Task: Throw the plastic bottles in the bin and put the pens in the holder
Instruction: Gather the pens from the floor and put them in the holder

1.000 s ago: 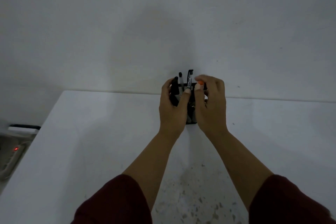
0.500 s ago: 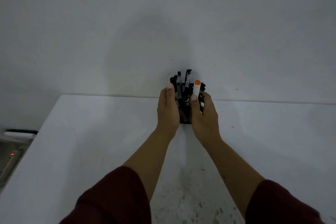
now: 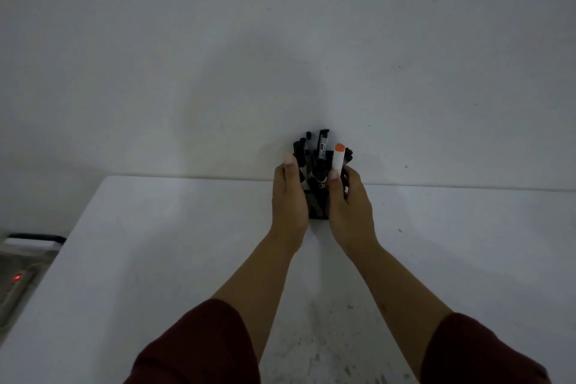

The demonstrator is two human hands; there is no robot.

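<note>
A black mesh pen holder (image 3: 318,207) stands on the white table (image 3: 156,243) by the far edge, against the wall. Several dark pens (image 3: 322,146) and a white marker with an orange cap (image 3: 338,157) stick up out of it. My left hand (image 3: 288,199) presses against the holder's left side and my right hand (image 3: 350,206) against its right side, so the holder is gripped between both. The hands hide most of the mesh walls. No plastic bottle or bin is in view.
A grey wall (image 3: 280,40) rises right behind the table. Off the table's left edge, lower down, lies a power strip with a red light (image 3: 17,277) and a dark-topped object (image 3: 34,238). The near table surface is speckled.
Both hands slid down from the pen tops to the holder's sides. The orange-capped marker, earlier covered by my right fingers, now stands free in the holder.
</note>
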